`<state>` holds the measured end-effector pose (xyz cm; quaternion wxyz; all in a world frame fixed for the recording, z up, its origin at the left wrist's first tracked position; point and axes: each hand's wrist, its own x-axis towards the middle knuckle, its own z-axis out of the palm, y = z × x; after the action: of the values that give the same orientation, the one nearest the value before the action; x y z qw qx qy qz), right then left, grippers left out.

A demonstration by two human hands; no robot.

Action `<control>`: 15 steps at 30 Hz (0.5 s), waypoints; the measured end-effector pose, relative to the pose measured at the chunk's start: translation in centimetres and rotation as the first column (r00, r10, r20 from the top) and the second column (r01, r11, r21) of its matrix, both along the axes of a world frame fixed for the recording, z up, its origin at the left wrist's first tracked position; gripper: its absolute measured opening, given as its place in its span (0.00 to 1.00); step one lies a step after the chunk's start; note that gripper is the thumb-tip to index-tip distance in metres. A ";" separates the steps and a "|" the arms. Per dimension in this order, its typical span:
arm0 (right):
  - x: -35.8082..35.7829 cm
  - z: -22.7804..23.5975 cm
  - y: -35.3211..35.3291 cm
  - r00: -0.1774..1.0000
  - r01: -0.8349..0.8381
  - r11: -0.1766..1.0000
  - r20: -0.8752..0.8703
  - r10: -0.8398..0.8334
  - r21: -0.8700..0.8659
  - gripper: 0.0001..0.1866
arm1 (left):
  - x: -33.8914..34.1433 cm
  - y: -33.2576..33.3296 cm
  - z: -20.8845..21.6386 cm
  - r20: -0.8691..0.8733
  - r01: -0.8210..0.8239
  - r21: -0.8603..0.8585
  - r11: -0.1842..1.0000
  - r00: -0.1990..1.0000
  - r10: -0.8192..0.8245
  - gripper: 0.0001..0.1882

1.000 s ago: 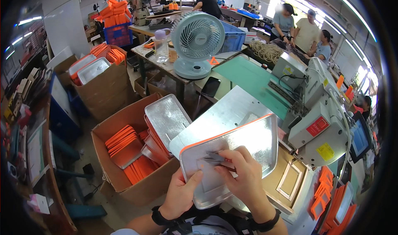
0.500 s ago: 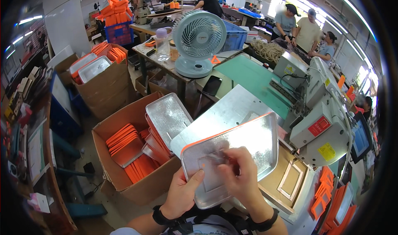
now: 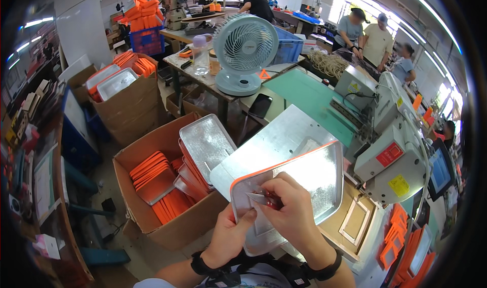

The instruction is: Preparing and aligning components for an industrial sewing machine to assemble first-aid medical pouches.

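Lower centre, I see the left hand pinching the silver panel, likely bracing it under snips the right hand grips.

We see a bright room, strongest at upper right, where a tube light and a window burn out to white. Glare whitens much of the silvery panel at lower centre. Toward the left edge we find dimmer, softer detail. The fisheye bends straight lines, tilts the pillar at upper left, and leaves the corners black. The middle looks sharp to us.
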<state>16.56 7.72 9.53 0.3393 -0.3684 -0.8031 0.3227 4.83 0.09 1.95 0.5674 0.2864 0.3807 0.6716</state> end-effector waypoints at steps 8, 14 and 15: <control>-0.6 -0.1 -0.5 0.998 -0.066 0.997 -0.015 0.066 0.036 0.12 | 0.3 -0.5 -0.1 -0.043 -0.043 0.051 0.998 0.998 0.045 0.13; 1.2 0.0 -0.4 0.941 -0.305 0.889 -0.252 0.226 -0.342 0.08 | -0.2 -0.3 1.1 -0.105 -0.021 0.083 0.996 0.994 0.029 0.12; 1.4 0.1 -0.5 0.922 -0.371 0.871 -0.238 0.305 -0.322 0.08 | -0.2 -0.1 1.1 -0.123 -0.016 0.106 0.994 0.992 0.029 0.12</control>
<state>17.99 7.19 9.62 0.2748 -0.2469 -0.7484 0.5509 4.58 -0.03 3.06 0.5193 0.3525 0.3828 0.6779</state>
